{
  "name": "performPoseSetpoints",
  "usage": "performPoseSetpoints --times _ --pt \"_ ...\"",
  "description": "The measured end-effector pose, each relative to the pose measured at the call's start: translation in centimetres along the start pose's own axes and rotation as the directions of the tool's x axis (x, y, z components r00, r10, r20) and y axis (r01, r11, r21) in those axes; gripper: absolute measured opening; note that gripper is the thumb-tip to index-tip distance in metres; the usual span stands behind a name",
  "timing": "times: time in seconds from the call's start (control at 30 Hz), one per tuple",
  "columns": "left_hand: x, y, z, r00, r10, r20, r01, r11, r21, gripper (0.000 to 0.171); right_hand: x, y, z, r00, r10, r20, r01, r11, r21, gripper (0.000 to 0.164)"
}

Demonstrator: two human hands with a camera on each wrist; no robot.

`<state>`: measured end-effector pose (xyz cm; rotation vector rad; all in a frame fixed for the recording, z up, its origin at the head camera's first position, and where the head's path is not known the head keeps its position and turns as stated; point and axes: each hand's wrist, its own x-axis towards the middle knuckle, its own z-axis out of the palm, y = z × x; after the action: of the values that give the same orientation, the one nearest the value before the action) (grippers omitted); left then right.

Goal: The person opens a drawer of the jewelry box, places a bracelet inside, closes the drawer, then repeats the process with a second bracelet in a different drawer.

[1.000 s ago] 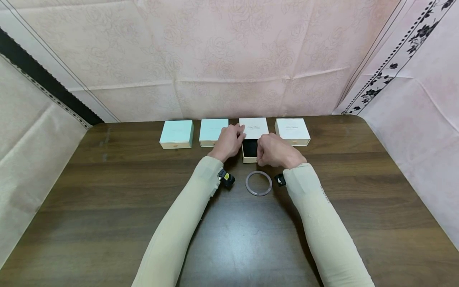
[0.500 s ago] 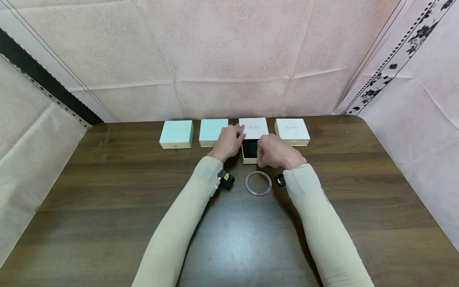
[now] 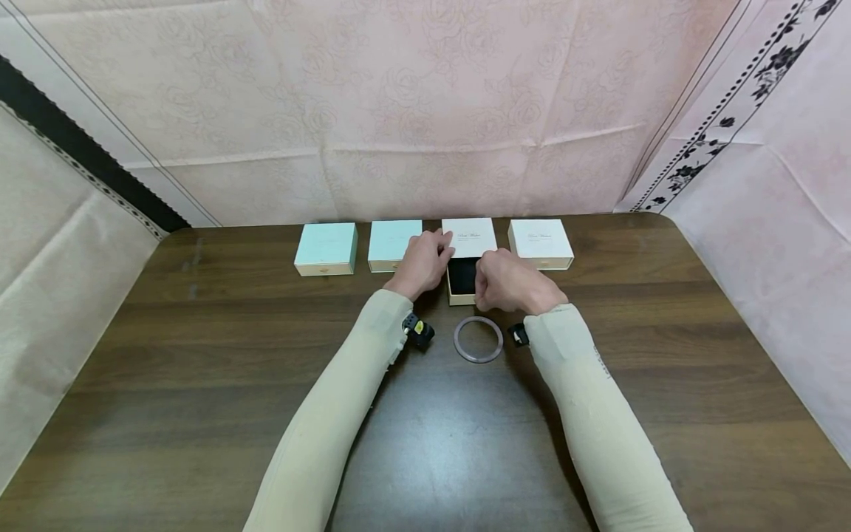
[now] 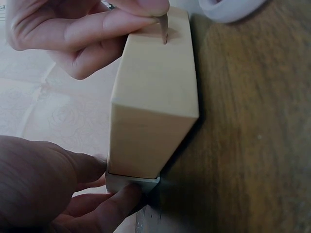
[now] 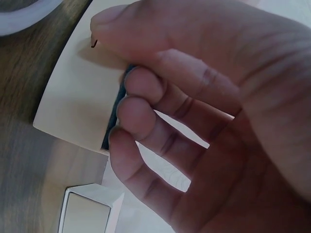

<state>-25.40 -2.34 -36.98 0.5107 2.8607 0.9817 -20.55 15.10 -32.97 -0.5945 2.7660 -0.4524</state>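
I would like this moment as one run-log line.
left hand: holds white sleeve; right hand: pinches pull tab; drawer: partly out; ring: on table

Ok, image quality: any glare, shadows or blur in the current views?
Head: pale glare mid-table on the wooden table, shadows beside both sleeves. Left wrist: dim overall, wood grain soft, dark shadow along the lower edge of the drawer. Right wrist: washed-out corner at upper right, the right grip shading part of the drawer's front.

On wood-grain bench point(image 3: 166, 369), along far edge: two mint drawer boxes point(image 3: 326, 246), two white drawer boxes point(image 3: 541, 240); farther in, bangle point(image 3: 479, 360).
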Motion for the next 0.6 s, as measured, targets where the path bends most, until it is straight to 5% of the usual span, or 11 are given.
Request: performPoseSetpoints --times 0.6 --pt "0.0 0.0 0.1 1.000 -0.008 -0.005 0.007 1.000 -0.023 0.039 -1.1 0.4 0.8 0.997 -0.022 -0.070 0.027 0.997 0.072 0.019"
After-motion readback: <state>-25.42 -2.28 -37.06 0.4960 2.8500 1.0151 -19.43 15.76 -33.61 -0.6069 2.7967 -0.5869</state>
